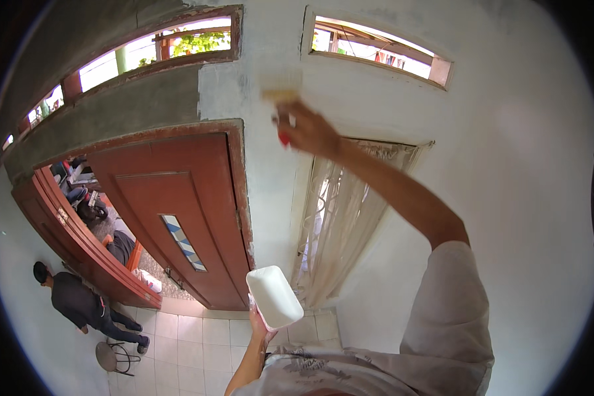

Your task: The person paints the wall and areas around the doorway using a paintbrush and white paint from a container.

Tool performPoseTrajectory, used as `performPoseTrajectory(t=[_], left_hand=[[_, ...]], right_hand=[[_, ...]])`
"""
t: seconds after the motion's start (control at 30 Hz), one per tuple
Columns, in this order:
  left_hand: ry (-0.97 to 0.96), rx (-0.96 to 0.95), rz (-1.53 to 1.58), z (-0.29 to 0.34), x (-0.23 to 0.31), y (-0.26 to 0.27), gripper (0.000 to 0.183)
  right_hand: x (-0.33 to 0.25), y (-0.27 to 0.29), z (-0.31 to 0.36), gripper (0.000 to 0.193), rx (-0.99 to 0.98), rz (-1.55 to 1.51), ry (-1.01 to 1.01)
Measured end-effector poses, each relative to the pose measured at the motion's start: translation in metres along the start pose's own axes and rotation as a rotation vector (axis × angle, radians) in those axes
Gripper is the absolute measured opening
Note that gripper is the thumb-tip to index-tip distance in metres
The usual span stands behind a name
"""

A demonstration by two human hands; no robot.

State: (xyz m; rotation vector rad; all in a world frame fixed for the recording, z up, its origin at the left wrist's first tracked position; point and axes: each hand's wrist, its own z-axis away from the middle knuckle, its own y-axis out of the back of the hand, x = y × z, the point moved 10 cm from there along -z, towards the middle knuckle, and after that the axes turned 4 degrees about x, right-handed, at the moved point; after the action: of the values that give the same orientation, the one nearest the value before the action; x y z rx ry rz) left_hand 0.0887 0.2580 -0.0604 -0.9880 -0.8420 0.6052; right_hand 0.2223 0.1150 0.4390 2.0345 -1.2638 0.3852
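Observation:
My right hand is raised high and closed around the red handle of a wide paintbrush. Motion smears its bristles, which are at or near the pale painted wall between two upper window openings; contact is unclear. Lower down, my left hand grips a white rectangular tub from beneath and the side. The tub's inside looks white, and I cannot tell how much paint is in it. Left of the brush, the pale coating ends in a ragged edge against a grey wall patch above the door.
A reddish-brown door stands at the left, beside an open doorway. A sheer curtain covers a window below my right arm. At the lower left, a person in dark clothes is near a round stool on the tiled floor.

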Motion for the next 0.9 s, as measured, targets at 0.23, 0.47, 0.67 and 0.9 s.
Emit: performPoseTrajectory(t=[0.23,0.47,0.67,0.9], left_hand=[[-0.008,0.019,0.002,-0.006,-0.003,0.002,0.058],[0.022,0.0,0.006,-0.001,-0.004,-0.023,0.058],[-0.025,0.028,0.013,-0.002,-0.003,0.007,0.057],[-0.015,0.039,0.036,0.004,0.003,0.003,0.057]], right_hand=[[-0.041,-0.024,0.041,0.018,-0.367,-0.486,-0.282],[0.138,0.088,-0.143,0.016,0.053,-0.262,-0.296],[0.131,0.142,-0.196,0.005,0.308,0.04,-0.125],[0.027,0.013,-0.024,0.02,-0.018,-0.105,-0.107]])
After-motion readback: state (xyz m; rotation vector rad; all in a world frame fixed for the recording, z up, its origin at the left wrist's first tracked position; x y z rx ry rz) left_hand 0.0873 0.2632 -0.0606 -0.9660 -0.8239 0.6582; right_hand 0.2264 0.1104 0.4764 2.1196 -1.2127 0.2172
